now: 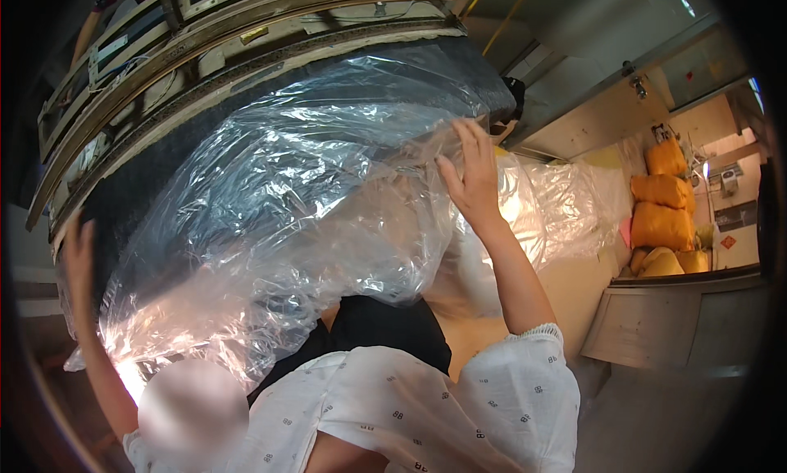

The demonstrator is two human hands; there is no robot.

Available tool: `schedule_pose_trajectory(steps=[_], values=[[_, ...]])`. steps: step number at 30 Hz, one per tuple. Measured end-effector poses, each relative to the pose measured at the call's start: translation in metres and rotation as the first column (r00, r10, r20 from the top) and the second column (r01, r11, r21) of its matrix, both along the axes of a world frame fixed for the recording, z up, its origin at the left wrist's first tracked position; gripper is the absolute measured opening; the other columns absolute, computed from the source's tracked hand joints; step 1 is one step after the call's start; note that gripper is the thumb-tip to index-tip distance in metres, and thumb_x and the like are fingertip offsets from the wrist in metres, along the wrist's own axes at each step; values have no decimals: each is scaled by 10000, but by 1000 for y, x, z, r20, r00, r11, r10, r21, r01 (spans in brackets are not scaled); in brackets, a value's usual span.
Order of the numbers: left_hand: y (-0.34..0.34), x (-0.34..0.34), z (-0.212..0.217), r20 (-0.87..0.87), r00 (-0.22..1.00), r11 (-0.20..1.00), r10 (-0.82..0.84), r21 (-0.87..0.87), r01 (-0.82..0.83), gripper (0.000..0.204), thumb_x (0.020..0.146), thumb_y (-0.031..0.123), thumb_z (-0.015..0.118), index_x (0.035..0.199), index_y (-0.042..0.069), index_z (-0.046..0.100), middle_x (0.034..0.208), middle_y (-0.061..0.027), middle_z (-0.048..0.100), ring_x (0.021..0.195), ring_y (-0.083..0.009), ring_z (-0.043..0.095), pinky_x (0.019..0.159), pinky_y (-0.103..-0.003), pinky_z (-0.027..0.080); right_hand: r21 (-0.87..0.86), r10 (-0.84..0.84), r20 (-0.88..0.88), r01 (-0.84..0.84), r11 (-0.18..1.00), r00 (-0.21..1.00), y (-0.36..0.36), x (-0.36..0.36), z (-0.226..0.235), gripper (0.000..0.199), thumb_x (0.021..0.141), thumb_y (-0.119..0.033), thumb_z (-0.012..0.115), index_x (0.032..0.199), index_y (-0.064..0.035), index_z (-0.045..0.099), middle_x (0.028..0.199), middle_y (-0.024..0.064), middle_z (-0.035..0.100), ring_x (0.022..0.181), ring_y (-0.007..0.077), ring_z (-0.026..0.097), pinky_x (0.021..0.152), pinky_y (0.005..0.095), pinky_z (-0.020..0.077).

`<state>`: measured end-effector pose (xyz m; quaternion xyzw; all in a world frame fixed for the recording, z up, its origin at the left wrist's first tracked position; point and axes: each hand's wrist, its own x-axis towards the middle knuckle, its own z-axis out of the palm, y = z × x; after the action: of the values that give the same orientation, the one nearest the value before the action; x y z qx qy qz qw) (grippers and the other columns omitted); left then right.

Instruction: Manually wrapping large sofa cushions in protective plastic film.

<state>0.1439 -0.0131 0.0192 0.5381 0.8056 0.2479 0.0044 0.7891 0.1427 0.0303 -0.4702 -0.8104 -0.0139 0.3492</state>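
View from a person's head, looking down at their own two bare hands over a large, crinkled sheet of clear plastic film [279, 186]. The film spreads over the middle of a long, dark work surface [135, 178] and drapes down its near side to the person's lap, its folds catching white glints. The right hand [474, 174] is at the film's upper right edge, fingers extended and thumb held apart from them, with the fingertips at the film; no pinch shows. The left hand [79, 252] is blurred at the left end of the dark surface, its fingers pointing up and away; whether it grips anything, I cannot tell. Along the far side of the surface runs a long frame of rails [270, 22], curved by the lens. The person wears a white patterned shirt [410, 399] and black legwear [389, 329]. To the right, more shiny clear film [566, 211] lies across a pale area, and beyond it orange bundles [662, 223] are stacked
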Motion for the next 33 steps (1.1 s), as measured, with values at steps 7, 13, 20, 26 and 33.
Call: schedule_pose_trajectory(steps=[7, 13, 20, 26, 33], values=[[45, 163, 14, 145, 890, 894, -433, 194, 403, 112, 903, 89, 521, 996, 30, 538, 1121, -94, 555, 1050, -163, 497, 914, -258, 370, 56, 5, -97, 0, 998, 995, 17, 0, 6, 366, 755, -104, 644, 1105, -34, 563, 1151, 139, 500, 1042, 315, 485, 886, 386, 396], [51, 143, 0, 483, 803, 925, -349, 315, 212, 100, 930, 137, 540, 972, 49, 521, 855, 17, 518, 687, -49, 426, 611, -174, 340, 83, 183, -82, -176, 981, 980, -17, -64, 0, 330, 757, -164, 644, 1064, -67, 576, 1097, 125, 517, 1013, 281, 494, 862, 393, 384], [42, 176, 11, 174, 913, 918, -368, 221, 328, 91, 850, 21, 566, 907, 9, 496, 931, -56, 516, 820, -130, 477, 736, -207, 374, 132, -78, -13, 79, 988, 997, 29, -78, -25, 210, 760, -119, 572, 964, -75, 594, 1011, 93, 547, 989, 293, 503, 909, 398, 339], [26, 168, 7, 187, 948, 938, -258, 282, 200, 73, 908, 52, 530, 864, 17, 482, 747, -29, 454, 670, -104, 414, 626, -200, 359, 236, -190, 163, 148, 960, 968, 100, -15, 10, 105, 733, -63, 539, 808, -108, 598, 841, 57, 592, 867, 235, 521, 807, 384, 371], [36, 174, 3, 162, 954, 923, -253, 335, 188, 60, 903, 52, 544, 886, 2, 515, 725, -18, 450, 642, -78, 395, 578, -203, 337, -240, -229, -340, 151, 959, 912, 216, -19, -1, 246, 754, -204, 633, 943, -47, 615, 747, 90, 642, 707, 264, 620, 674, 347, 474]])
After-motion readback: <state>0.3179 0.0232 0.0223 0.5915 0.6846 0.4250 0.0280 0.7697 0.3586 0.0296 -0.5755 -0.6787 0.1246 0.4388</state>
